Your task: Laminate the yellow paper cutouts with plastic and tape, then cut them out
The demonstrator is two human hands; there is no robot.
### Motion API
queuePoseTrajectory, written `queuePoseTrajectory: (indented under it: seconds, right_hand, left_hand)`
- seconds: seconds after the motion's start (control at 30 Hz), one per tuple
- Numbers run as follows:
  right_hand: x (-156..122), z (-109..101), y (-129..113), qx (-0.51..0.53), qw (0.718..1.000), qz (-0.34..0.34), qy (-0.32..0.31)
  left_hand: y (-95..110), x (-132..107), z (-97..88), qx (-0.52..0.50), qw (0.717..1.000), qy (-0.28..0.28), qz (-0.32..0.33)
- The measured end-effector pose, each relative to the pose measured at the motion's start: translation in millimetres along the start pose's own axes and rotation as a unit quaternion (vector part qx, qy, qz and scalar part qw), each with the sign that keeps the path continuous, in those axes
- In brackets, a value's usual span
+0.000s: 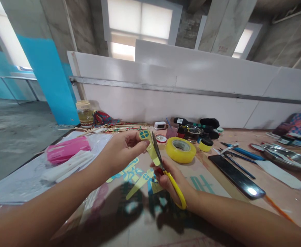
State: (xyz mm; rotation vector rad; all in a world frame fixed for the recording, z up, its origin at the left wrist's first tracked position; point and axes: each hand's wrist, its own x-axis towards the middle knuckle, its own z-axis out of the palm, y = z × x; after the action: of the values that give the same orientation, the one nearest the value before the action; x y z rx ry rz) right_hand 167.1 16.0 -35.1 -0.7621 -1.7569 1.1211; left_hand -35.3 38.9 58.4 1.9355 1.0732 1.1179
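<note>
My left hand (126, 147) pinches a yellow paper cutout (153, 155) that has a round end with a teal pattern and a long strip below. In my right hand (175, 181) are scissors with yellow handles (176, 190), their blades pointing up and away alongside the cutout's right edge. Under the hands, a similar yellow cutout (138, 186) lies on the work surface. Around it are several yellow and teal paper scraps (132, 174). Shadows of both hands darken the board in front.
A roll of yellow tape (180, 150) stands beyond my right hand. Rightward are a black phone (236, 175), a metal bowl (289, 156) and brushes. To the left lie a pink package (68, 149) and a lidded jar (85, 114). Thin sticks (127, 127) line the back near the white partition.
</note>
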Motion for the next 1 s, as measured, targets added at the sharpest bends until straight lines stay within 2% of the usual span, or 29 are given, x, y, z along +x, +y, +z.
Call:
queuePoseTrajectory:
  seconds: [0.13, 0.37, 0.6, 0.77, 1.0]
  right_hand:
    - [0.0, 0.3, -2.1, 0.008, 1.000, 0.006, 0.001]
    - [-0.7, 1.0, 4.0, 0.037, 0.999, 0.003, 0.003]
    - [-0.6, 0.5, 1.2, 0.025, 1.000, 0.008, 0.011]
    - [-1.0, 0.3, 4.0, 0.039, 0.999, 0.009, 0.019]
    - [0.3, 2.7, 5.9, 0.066, 0.997, 0.010, 0.029]
  left_hand:
    - [-1.5, -1.2, 0.3, 0.037, 0.999, -0.013, 0.013]
    - [-8.7, -1.0, 3.7, 0.039, 0.999, -0.031, 0.015]
    - [-7.6, 0.1, 4.4, -0.008, 1.000, -0.016, 0.007]
    - [-6.2, 0.1, 4.2, 0.016, 1.000, -0.019, 0.018]
    - [-14.2, -1.2, 4.0, 0.039, 0.999, -0.023, 0.023]
